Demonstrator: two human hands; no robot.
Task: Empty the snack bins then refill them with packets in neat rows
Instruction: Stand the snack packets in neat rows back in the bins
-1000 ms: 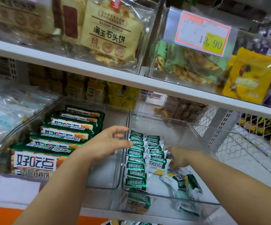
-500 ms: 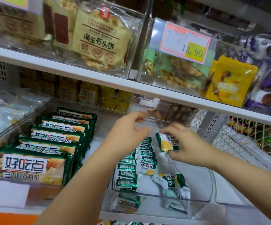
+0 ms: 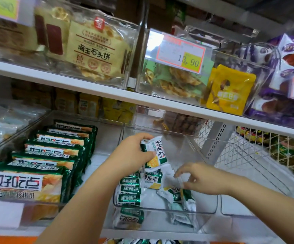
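Our left hand (image 3: 135, 154) grips one small packet (image 3: 157, 149) above the clear bin (image 3: 209, 208). Our right hand (image 3: 202, 179) hovers, fingers loosely spread and holding nothing, over loose packets (image 3: 175, 191).

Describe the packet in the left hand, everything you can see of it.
The packet is small, of white glossy film with green edges, dark lettering and a yellow biscuit picture at its lower end. Slightly crumpled, it is held on end, tilted, over the rowed packets in the clear bin. The left hand grips its left side; contact with those packets is unclear.
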